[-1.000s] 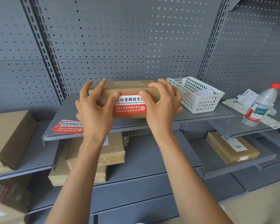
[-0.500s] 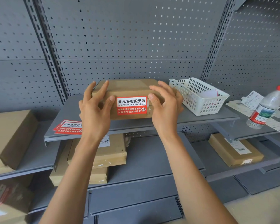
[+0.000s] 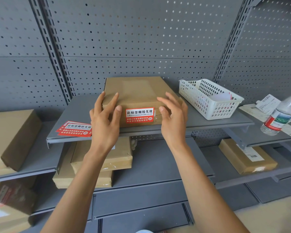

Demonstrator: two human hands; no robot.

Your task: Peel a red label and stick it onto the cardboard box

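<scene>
A flat cardboard box (image 3: 134, 91) lies on the grey metal shelf (image 3: 200, 123) in front of me. A red and white label (image 3: 139, 115) is stuck over its near edge, running from the top down the front face. My left hand (image 3: 104, 125) is at the box's near left corner, fingers spread, with the fingertips resting on the top. My right hand (image 3: 173, 120) hovers at the near right corner, fingers apart and curled, barely touching the cardboard. A small stack of red labels (image 3: 75, 129) lies on the shelf to the left of my left hand.
A white plastic basket (image 3: 208, 98) stands right of the box. Further right are a water bottle (image 3: 280, 115) and shipping papers (image 3: 265, 103). More cardboard boxes sit on the lower shelves (image 3: 118, 153) and at the left (image 3: 12, 135). Perforated grey panels close off the back.
The box was tilted up and gripped by both hands; it now lies flat on the shelf. Both hands have loosened and drawn back toward its near corners.
</scene>
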